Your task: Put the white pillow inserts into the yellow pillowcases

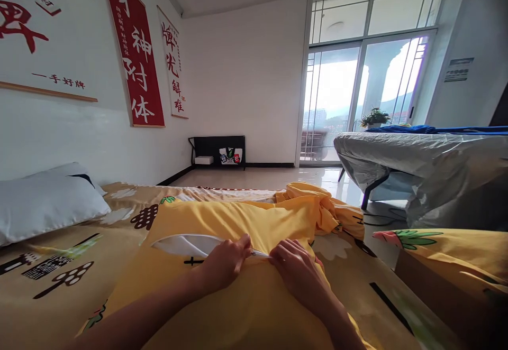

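A yellow pillowcase [234,292] lies in front of me on the bed, filled out by a white inner pillow. Its white zipper [260,254] runs crosswise. To the left of my hands the zipper gapes, and the white inner pillow [184,244] shows through. My left hand [224,263] pinches the zipper beside the slider, though its fingertips partly hide what they grip. Farther right, my right hand [296,270] is closed on the zipper and the cloth along it. A short taut stretch of zipper shows between the two hands.
The bed has a patterned brown sheet [59,297]. White pillows [47,199] lie at left, and crumpled yellow cloth [337,210] sits beyond the pillowcase. At right, another yellow fabric piece [468,249] rests on a cardboard box [420,281], near a plastic-covered table [397,149].
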### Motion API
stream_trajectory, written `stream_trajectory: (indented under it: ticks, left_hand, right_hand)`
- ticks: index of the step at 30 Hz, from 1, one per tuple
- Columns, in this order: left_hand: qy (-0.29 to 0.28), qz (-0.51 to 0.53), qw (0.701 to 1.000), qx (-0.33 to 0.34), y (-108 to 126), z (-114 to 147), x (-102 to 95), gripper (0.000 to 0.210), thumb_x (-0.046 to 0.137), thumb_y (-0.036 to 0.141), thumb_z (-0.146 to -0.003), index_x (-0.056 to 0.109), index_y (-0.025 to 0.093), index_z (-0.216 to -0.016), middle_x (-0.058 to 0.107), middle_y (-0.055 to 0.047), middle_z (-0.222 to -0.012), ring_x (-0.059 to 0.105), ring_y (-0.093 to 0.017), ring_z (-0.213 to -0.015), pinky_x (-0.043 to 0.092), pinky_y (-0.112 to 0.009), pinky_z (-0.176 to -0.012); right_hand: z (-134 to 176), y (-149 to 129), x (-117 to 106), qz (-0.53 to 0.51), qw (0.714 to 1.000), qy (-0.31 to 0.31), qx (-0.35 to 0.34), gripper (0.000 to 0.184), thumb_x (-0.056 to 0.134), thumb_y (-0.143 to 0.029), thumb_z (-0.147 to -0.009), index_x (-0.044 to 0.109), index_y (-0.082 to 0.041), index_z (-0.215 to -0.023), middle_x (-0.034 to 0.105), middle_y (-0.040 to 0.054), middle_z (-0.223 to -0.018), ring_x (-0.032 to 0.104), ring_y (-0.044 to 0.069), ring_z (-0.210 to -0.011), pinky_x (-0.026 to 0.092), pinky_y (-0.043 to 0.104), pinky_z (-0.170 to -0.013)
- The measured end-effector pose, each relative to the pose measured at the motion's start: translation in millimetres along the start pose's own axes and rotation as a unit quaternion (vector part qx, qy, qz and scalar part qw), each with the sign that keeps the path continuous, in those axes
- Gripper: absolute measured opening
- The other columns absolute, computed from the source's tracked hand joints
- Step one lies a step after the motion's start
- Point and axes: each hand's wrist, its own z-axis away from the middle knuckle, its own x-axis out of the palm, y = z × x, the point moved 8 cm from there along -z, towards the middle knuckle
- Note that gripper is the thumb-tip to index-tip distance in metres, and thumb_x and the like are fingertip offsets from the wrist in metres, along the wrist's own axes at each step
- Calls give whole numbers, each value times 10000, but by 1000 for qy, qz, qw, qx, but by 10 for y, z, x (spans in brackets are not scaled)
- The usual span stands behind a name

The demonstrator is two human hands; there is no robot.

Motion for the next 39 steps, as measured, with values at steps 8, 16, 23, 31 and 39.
stream_trajectory:
  ticks: [8,16,23,31,39]
  left_hand:
    - [81,-165,974,135,129,376,-42,61,488,166,-858,499,210,-897,664,-11,-798,624,-185,-716,361,-265,-617]
    - [129,-150,965,173,42,634,-91,101,412,186,-908,494,206,-853,614,1,-708,562,-169,-639,358,-278,-624]
    - [67,57,993,-76,-281,849,-342,268,402,321,-922,406,208,-679,563,6,-681,516,-147,-657,364,-233,-607]
    - [132,20,988,-81,-444,1164,-364,292,326,353,-943,502,220,-752,627,-27,-760,542,-198,-803,405,-284,-740]
    - [62,118,987,-91,-473,1097,-234,240,295,364,-960,438,225,-825,575,-11,-753,532,-155,-663,394,-250,-635]
  right_hand:
    - [110,-301,-182,43,997,-43,-57,224,459,-114,-922,502,-200,-720,574,-1,-723,518,140,-679,372,261,-643]
    - [199,-470,-271,58,991,-36,-113,248,408,-80,-924,435,-199,-709,555,1,-712,479,134,-628,331,262,-599]
    - [275,-546,-349,41,988,-48,-142,226,425,-75,-903,431,-210,-722,568,1,-724,491,138,-635,345,259,-612]
    - [344,-635,-381,35,983,-61,-170,229,380,-78,-909,460,-217,-747,579,4,-725,516,156,-649,369,274,-638]
    - [377,-634,-436,66,975,-37,-209,297,305,-175,-993,441,-212,-731,545,7,-682,493,142,-597,356,253,-571]
